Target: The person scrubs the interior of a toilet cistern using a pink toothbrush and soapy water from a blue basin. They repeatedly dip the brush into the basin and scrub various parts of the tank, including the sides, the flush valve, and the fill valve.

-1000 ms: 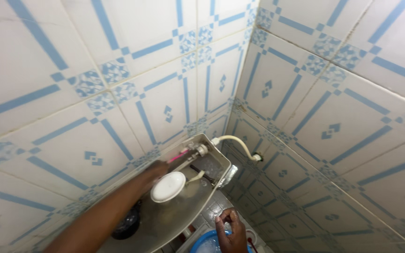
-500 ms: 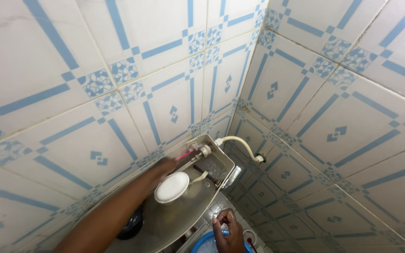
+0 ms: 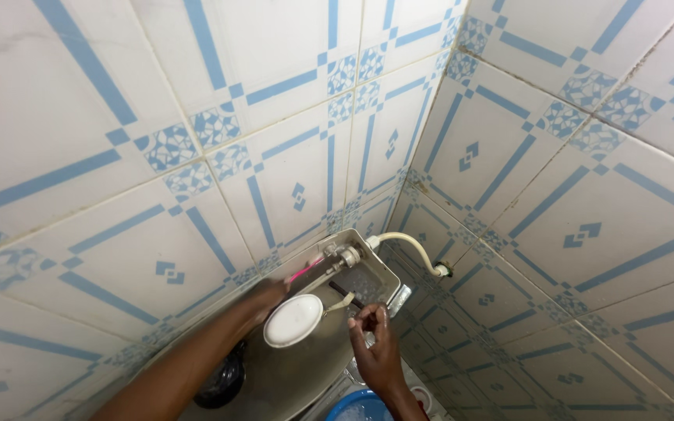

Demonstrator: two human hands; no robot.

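An open toilet tank (image 3: 306,366), pale and lidless, sits against a wall of white tiles (image 3: 118,156) with blue lines and small diamond marks. Inside it a round white float (image 3: 293,320) lies near the middle, a thin rod running from it up toward the valve (image 3: 342,256) at the tank's far corner. The left hand (image 3: 263,294) reaches into the tank beside the back wall, just by the float, closed around the handle of a pink brush (image 3: 303,270); the hand is blurred, so the grip itself is hard to make out. The right hand (image 3: 376,343) is at the tank's front rim, thumb and forefinger pinched together with the other fingers loosely curled; I cannot tell whether anything is between them. A cream hose (image 3: 403,243) curves from the valve to the side wall. A dark black part (image 3: 220,378) sits low in the tank near the left forearm, and a blue basin (image 3: 360,407) shows at the bottom edge.
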